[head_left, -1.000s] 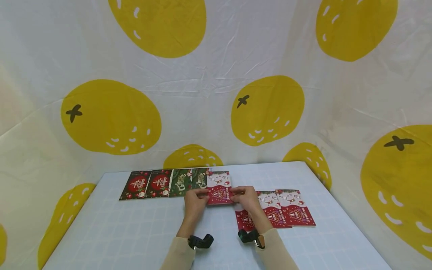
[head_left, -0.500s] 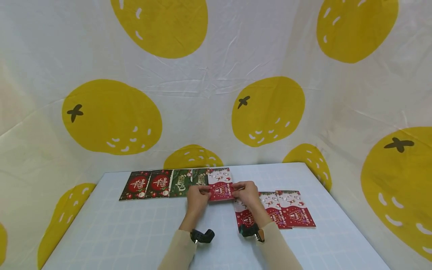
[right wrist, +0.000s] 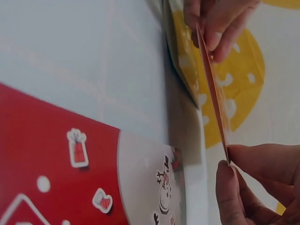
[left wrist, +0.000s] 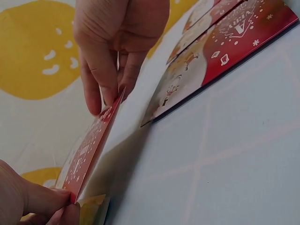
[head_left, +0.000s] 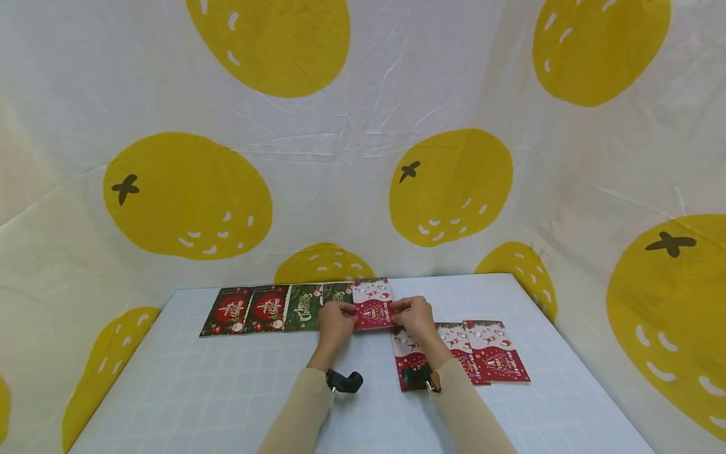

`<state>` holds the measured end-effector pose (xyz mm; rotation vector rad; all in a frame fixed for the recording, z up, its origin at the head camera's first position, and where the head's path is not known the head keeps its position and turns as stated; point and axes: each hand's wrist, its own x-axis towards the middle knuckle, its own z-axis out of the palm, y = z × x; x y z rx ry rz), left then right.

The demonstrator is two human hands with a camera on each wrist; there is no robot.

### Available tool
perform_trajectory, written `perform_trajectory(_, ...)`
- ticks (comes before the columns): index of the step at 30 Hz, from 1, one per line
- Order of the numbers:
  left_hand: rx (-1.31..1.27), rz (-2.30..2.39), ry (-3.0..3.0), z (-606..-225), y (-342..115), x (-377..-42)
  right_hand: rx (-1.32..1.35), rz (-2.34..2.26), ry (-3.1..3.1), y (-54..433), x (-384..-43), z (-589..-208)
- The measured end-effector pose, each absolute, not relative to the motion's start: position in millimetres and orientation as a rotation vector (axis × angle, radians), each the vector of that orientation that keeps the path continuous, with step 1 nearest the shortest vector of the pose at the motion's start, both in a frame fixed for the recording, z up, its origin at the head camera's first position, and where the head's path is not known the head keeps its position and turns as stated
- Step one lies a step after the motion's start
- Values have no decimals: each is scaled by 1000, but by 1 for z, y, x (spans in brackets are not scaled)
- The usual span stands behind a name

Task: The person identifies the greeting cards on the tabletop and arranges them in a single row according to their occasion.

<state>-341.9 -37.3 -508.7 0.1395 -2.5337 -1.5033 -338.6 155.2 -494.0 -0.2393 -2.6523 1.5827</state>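
A red and white Christmas card (head_left: 372, 307) is held between both hands at the right end of a row of cards. My left hand (head_left: 336, 325) pinches its left edge, and my right hand (head_left: 416, 317) pinches its right edge. Both wrist views show thumb and fingers on opposite faces of the card (left wrist: 93, 150), which is lifted off the table. Left of it lie green cards (head_left: 303, 307) and dark red cards (head_left: 268, 309). The right-hand green card is partly covered.
Several matching red and white cards (head_left: 498, 351) lie at the right on the pale blue checked table (head_left: 227, 391), one partly under my right forearm. Behind the table's back edge hangs a white cloth (head_left: 363, 189) with yellow fruit prints.
Both hands have moved the card away from me, toward the table's back edge, and slightly right. The other cards have stayed in place.
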Motion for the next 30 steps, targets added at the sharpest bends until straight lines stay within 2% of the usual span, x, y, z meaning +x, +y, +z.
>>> perform_trajectory(30, 149, -1320, -2644, -511, -20, -367, -284, 1410, -2728, 158, -365, -496)
